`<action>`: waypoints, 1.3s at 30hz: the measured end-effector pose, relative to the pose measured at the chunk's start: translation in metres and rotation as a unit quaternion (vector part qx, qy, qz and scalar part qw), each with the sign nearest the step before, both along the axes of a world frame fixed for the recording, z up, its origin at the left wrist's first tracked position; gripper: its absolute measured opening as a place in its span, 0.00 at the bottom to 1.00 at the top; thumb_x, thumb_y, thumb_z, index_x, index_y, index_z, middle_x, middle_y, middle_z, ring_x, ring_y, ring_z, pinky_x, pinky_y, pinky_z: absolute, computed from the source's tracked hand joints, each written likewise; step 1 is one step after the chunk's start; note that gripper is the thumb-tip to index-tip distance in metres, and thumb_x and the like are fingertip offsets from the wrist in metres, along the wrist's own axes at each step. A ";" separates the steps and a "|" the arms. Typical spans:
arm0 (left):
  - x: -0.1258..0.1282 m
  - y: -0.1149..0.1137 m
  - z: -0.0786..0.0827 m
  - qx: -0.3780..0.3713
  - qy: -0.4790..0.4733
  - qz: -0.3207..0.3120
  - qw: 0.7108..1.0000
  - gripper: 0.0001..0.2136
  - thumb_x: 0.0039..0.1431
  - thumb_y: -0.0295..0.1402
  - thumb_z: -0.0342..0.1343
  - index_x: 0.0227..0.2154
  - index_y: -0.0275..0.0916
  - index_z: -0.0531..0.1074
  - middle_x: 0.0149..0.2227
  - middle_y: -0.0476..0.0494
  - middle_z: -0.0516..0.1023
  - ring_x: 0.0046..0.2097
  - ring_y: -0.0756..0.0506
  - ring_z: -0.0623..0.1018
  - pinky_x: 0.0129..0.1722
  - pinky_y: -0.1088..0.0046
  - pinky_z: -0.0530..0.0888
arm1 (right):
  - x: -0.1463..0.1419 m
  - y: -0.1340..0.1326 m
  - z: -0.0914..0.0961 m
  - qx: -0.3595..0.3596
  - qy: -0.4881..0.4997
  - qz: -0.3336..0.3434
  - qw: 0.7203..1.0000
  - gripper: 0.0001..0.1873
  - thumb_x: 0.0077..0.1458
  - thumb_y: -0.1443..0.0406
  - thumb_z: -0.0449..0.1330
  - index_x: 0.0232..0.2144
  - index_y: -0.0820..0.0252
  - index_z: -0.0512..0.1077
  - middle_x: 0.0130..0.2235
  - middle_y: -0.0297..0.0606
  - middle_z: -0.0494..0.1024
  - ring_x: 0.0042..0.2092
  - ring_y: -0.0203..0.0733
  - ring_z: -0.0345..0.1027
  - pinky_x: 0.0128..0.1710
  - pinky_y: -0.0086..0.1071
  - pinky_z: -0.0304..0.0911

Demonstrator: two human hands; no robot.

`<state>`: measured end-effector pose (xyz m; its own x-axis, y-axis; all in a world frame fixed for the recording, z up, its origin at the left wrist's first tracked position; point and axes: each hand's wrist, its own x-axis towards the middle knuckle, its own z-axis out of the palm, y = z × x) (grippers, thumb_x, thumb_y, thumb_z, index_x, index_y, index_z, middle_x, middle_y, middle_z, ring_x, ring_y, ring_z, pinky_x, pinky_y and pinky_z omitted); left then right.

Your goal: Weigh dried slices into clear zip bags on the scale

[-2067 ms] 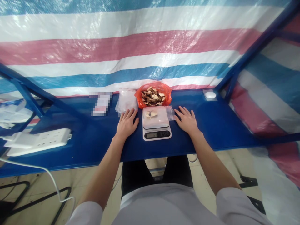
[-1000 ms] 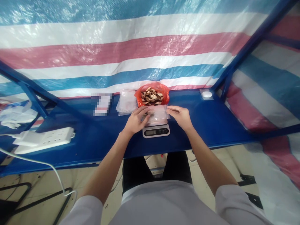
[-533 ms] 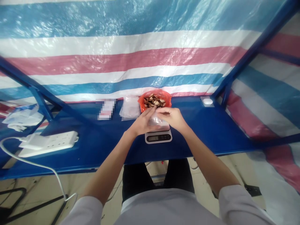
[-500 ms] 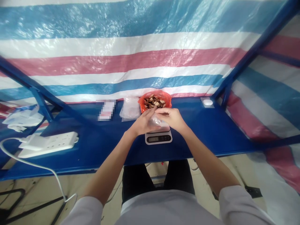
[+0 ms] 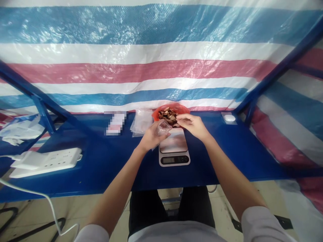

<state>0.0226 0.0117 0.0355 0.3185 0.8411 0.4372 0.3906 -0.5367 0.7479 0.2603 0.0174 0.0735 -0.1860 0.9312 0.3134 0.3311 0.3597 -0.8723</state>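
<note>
My left hand [image 5: 151,136] is closed on a small clear plastic bag [image 5: 163,127], held up with its mouth open just left of the white kitchen scale [image 5: 174,149]. My right hand [image 5: 193,125] hovers above the scale's far edge. Its fingertips are pinched together at the rim of the red bag of brown and pale dried slices [image 5: 171,113]; what they pinch is too small to make out. The scale's plate looks bare.
A stack of clear bags [image 5: 141,121] lies left of the red bag, with a blurred card [image 5: 115,123] further left. A white power strip [image 5: 45,160] with its cord sits at the left of the blue table [image 5: 106,161]. A small white round object [image 5: 229,118] rests at the back right.
Both hands lifted off the table and took up a clear bag over the scale. Now the left holds it alone and the right has reached to the red bag. The plate's slices are gone.
</note>
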 end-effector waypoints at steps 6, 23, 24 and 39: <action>-0.002 0.007 0.000 -0.016 -0.039 0.031 0.999 0.30 0.56 0.49 0.67 0.57 0.38 0.72 0.54 0.33 0.80 0.56 0.35 0.80 0.60 0.52 0.75 | 0.003 0.030 0.004 0.053 -0.229 0.019 0.972 0.15 0.59 0.67 0.61 0.46 0.52 0.82 0.47 0.35 0.85 0.44 0.44 0.80 0.51 0.38 0.72; -0.003 0.003 -0.002 -0.039 -0.065 0.045 0.996 0.28 0.57 0.45 0.67 0.57 0.39 0.72 0.55 0.35 0.80 0.56 0.36 0.80 0.62 0.53 0.74 | -0.015 0.056 0.011 0.020 -0.515 0.099 0.851 0.10 0.61 0.63 0.62 0.39 0.57 0.84 0.39 0.43 0.85 0.37 0.47 0.78 0.36 0.33 0.66; -0.003 0.003 -0.002 -0.040 -0.064 0.045 0.996 0.27 0.58 0.45 0.67 0.57 0.39 0.72 0.55 0.35 0.80 0.56 0.36 0.80 0.62 0.53 0.74 | -0.017 0.056 0.013 0.022 -0.527 0.093 0.844 0.11 0.61 0.64 0.61 0.38 0.58 0.84 0.38 0.45 0.85 0.37 0.48 0.78 0.36 0.34 0.66; 0.001 0.004 -0.001 -0.037 -0.060 0.041 0.997 0.28 0.57 0.45 0.66 0.57 0.37 0.72 0.54 0.34 0.80 0.55 0.36 0.80 0.60 0.54 0.75 | -0.021 0.058 0.027 -0.004 -0.563 0.054 0.825 0.13 0.61 0.69 0.58 0.35 0.63 0.83 0.39 0.49 0.84 0.40 0.47 0.76 0.36 0.34 0.62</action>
